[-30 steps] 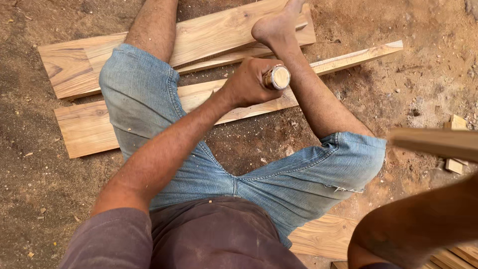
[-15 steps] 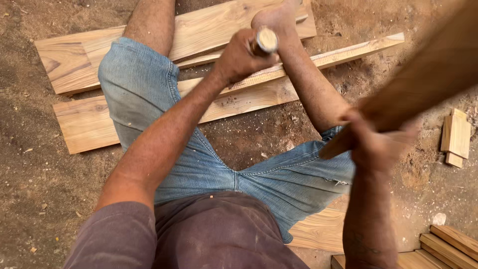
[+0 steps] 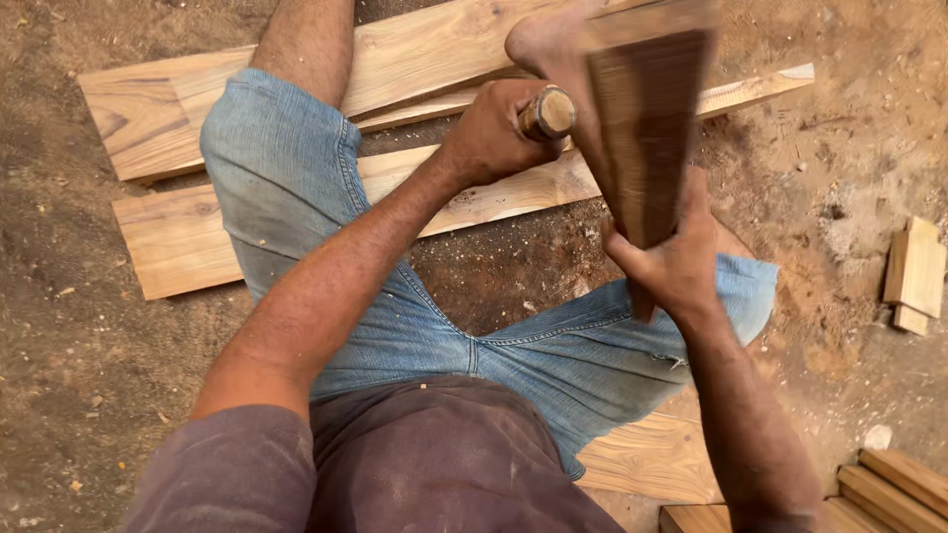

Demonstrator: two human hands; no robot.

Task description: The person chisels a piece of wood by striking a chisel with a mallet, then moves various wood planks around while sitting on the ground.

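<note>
My left hand (image 3: 494, 133) is wrapped around a chisel's round wooden handle (image 3: 547, 112), holding it upright over a pale wooden plank (image 3: 188, 232) on the ground. My right hand (image 3: 671, 262) grips a dark wooden mallet-like block (image 3: 647, 128), blurred with motion, raised just right of the chisel's top. I sit with legs apart in blue denim shorts; my bare right foot (image 3: 548, 44) presses on the planks beyond the chisel. The chisel's blade is hidden behind my left hand.
A second, wider plank (image 3: 158, 109) and a thin strip (image 3: 760, 89) lie beyond the first. Small wood offcuts (image 3: 913, 271) rest on the dirt at right, stacked wood pieces (image 3: 889, 489) at bottom right, and another board (image 3: 647, 459) under my right thigh.
My right hand has swung the wooden block from the right side up and in towards the chisel's top. My left hand and the chisel have shifted slightly up the plank.
</note>
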